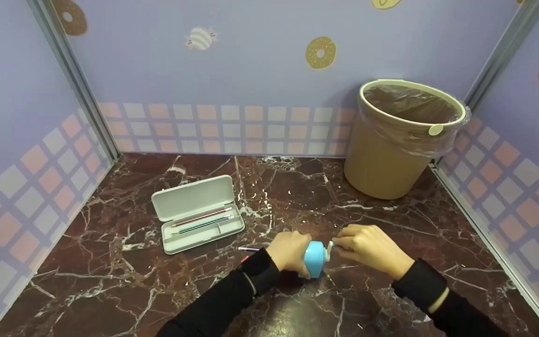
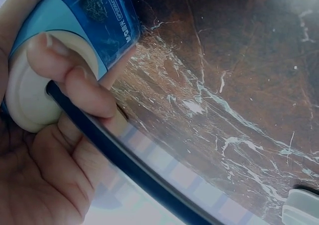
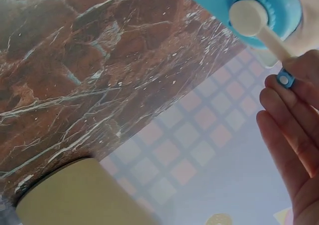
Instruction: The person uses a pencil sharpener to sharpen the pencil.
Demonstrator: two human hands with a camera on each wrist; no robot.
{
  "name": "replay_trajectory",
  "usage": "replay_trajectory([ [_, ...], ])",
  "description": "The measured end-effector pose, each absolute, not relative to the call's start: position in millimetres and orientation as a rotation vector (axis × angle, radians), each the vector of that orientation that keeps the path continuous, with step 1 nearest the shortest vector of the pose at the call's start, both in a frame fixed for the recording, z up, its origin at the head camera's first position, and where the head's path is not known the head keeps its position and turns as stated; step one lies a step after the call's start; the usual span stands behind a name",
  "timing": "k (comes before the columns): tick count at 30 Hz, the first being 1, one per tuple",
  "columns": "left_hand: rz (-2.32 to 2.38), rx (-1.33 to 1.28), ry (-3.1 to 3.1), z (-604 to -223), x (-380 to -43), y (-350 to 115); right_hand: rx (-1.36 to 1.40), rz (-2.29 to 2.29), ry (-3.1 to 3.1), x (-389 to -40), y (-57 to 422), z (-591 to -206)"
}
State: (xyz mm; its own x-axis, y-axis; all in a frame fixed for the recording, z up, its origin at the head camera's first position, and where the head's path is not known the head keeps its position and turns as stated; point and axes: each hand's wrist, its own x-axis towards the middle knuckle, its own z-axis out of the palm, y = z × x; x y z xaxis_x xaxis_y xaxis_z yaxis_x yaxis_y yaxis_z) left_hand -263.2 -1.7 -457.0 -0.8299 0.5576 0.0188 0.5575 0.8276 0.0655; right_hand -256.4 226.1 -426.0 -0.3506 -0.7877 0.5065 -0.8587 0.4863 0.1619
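My left hand point(image 1: 289, 252) grips a blue crank pencil sharpener point(image 1: 314, 260) low over the table. In the left wrist view, a dark blue pencil point(image 2: 124, 157) sits with one end in the hole of the sharpener's cream front, and fingers of the left hand lie against it. Shavings point(image 2: 92, 4) show through the sharpener's clear blue drawer. The right hand point(image 1: 367, 245) pinches the small blue knob point(image 3: 285, 79) at the end of the cream crank point(image 3: 271, 41). The pencil's tip inside the sharpener is hidden.
An open pale pencil case point(image 1: 192, 199) with a few pencils point(image 1: 204, 224) lies to the left. At the back right stands a tan waste bin point(image 1: 382, 164) with a clear liner. A small red thing point(image 1: 245, 258) lies beside the left wrist. Patterned walls enclose the marbled table point(image 1: 124, 281).
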Motion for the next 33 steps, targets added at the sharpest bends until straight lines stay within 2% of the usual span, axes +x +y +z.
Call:
replay_trajectory([
  [20,0.095,0.938,3.026,-458,-262,-2,1.182,0.114,-2.499,-282,217,-456],
  [33,0.104,0.932,3.021,-459,-262,-1,1.288,0.14,-2.56,-269,216,-487],
])
